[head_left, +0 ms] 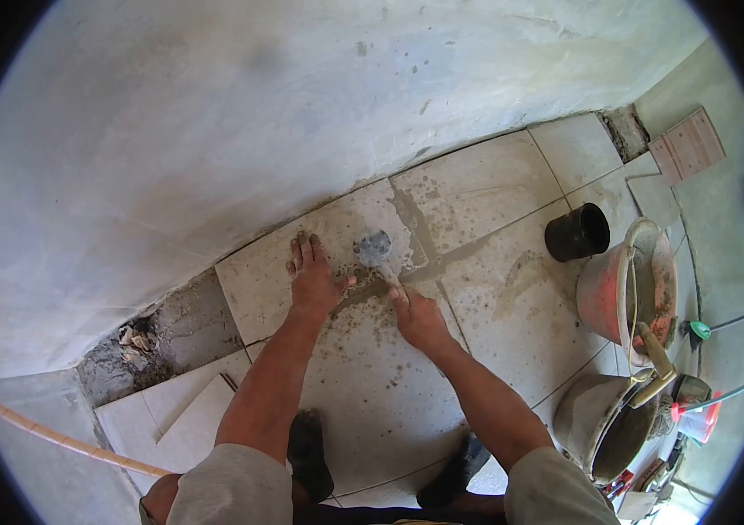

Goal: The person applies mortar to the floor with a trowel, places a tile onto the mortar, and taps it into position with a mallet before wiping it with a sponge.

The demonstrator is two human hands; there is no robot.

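My left hand (312, 278) lies with spread fingers on a pale, spattered floor tile (267, 302) beside the wall. In my right hand (415, 311) is the handle of a mallet, gripped with closed fingers. The round grey mallet head (373, 248) is over the same tile, to the right of my left hand; whether it touches the tile I cannot tell. Wet grey smears run along the joints to the right of the mallet.
A black container (577, 233), a reddish bucket (604, 293) and a grey bucket (583, 416) stand at the right. Rough mortar (188, 324) shows at the left near the wall. Loose tile pieces (195, 409) lie at lower left. A brownish tile (687, 145) is at upper right.
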